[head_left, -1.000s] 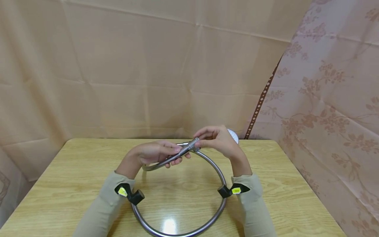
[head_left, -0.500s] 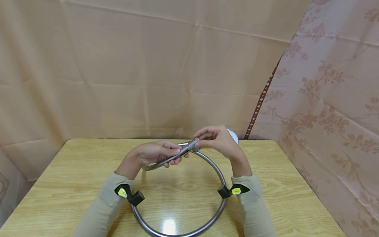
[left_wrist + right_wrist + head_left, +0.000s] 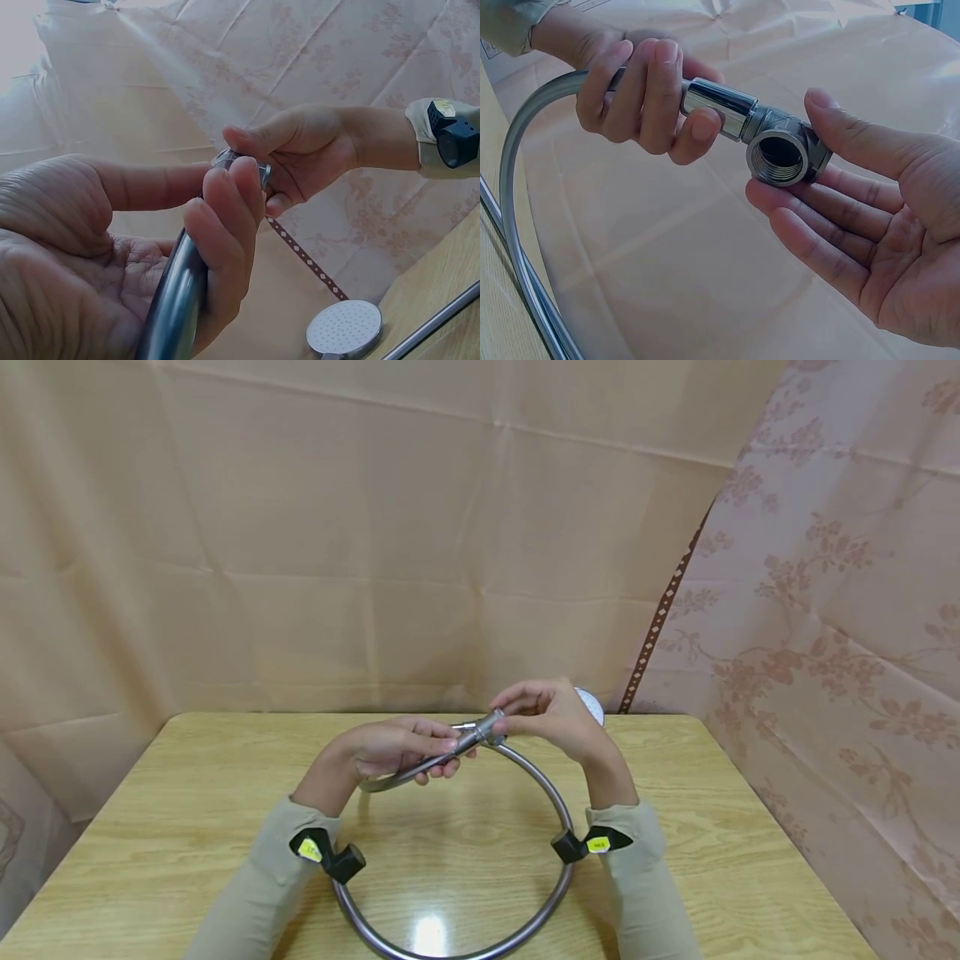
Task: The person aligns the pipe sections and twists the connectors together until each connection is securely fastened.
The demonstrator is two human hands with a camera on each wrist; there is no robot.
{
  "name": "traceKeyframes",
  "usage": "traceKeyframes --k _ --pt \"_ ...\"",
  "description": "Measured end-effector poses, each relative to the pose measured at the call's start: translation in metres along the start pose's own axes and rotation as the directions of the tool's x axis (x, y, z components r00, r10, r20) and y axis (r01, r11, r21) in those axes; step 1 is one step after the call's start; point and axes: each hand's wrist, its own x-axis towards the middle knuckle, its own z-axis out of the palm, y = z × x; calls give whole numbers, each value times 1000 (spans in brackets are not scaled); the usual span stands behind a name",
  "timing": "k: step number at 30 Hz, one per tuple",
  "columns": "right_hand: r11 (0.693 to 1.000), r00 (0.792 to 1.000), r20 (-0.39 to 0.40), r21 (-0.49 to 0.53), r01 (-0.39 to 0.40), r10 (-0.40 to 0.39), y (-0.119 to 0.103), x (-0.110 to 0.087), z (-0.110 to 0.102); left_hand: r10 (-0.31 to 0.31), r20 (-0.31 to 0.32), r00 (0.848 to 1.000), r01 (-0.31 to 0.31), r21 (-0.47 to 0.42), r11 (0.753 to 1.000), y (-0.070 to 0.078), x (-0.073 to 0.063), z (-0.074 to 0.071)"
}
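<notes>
A metal shower hose [image 3: 551, 785] loops over the table, and its near end is raised between the two hands. My left hand [image 3: 397, 747] grips that end, fingers curled round the hose and its smooth chrome nut [image 3: 724, 105]. Against the nut sits a metal tee fitting [image 3: 781, 124], its threaded side opening facing the right wrist camera. My right hand [image 3: 558, 718] pinches the fitting's far end between thumb and fingers, the other fingers loosely spread below. How far the nut is screwed on, I cannot tell.
A round white-faced shower head [image 3: 345, 326] lies at the table's back edge, partly behind the right hand in the head view. The wooden table [image 3: 225, 827] carries the hose loop under both forearms. Beige and floral cloths [image 3: 337, 543] hang behind and to the right.
The left thumb and fingertips have shifted very slightly on the hose end. The right hand, the fitting and the hose loop look the same.
</notes>
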Motion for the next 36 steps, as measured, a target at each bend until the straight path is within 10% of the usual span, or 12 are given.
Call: traceKeyframes --k 36 --pt "1000 1000 11 -7 22 -22 0 1 2 -24 -39 999 25 20 999 -2 1 0"
